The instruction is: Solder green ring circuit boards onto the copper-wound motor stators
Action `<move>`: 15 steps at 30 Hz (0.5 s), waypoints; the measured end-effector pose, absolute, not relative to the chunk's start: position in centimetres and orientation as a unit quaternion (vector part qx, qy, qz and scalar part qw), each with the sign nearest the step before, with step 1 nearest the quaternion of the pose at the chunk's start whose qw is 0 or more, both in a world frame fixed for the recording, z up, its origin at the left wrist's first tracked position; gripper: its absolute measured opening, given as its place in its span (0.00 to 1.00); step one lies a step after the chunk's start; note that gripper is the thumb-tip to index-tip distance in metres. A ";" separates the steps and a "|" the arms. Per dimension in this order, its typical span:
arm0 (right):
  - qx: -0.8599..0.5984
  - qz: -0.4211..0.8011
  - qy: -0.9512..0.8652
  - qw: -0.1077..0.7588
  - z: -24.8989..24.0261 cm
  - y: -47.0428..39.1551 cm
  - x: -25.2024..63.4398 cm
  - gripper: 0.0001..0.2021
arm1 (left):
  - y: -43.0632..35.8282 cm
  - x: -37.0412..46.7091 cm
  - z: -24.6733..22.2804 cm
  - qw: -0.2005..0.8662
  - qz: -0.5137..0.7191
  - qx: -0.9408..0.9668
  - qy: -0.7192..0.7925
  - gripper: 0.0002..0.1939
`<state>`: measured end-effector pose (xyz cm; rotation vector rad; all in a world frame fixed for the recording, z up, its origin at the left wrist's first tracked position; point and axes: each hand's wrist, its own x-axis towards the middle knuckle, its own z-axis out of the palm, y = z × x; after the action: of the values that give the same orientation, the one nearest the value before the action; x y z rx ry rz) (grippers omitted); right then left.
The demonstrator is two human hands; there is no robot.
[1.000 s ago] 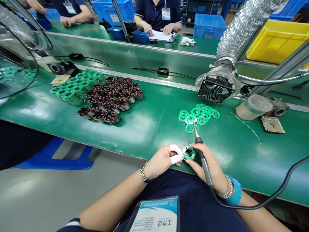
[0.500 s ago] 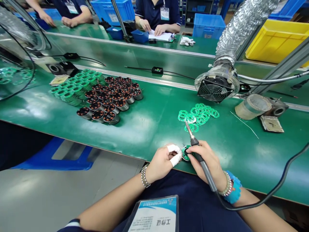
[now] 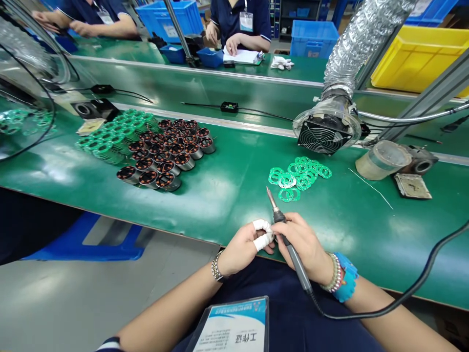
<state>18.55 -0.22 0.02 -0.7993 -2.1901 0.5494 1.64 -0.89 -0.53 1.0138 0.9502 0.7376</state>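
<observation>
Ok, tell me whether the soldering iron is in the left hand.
No, the soldering iron is held in the right hand.

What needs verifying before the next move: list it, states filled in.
1. Soldering iron gripped in the right hand: ok.
2. Iron's tip pointing away from both hands: ok.
3. White wraps on the left hand, on thumb and a finger: ok.
4. View of what lies where the hands meet: cannot tell; fingers hide most of it.
5. Iron's cord clear of the right forearm: not ok; it crosses it in this view.
</observation>
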 end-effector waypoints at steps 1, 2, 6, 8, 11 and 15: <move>-0.315 0.221 -0.845 0.371 0.2 -0.2 18.6 0.13 | -0.9 1.6 -0.5 0.710 0.333 0.451 0.427 0.12; -0.322 0.229 -0.837 0.379 0.5 -0.3 18.8 0.13 | -0.8 1.6 -0.5 0.713 0.331 0.447 0.427 0.12; -0.367 0.254 -0.794 0.413 1.9 -0.6 20.1 0.09 | -0.6 1.5 -0.5 0.721 0.316 0.442 0.430 0.11; -0.364 0.263 -0.789 0.418 2.6 -1.0 20.9 0.10 | -0.6 1.6 -0.5 0.720 0.313 0.439 0.437 0.11; -0.343 0.266 -0.797 0.420 3.5 -1.5 22.0 0.14 | -0.5 1.7 -0.4 0.717 0.311 0.436 0.446 0.09; -0.346 0.292 -0.788 0.418 4.4 -2.1 22.7 0.12 | -0.6 1.7 -0.3 0.711 0.311 0.438 0.454 0.08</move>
<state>22.70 -2.08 4.43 -0.8671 -1.9777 0.7319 1.72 -0.57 -0.32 0.9705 1.0070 0.6900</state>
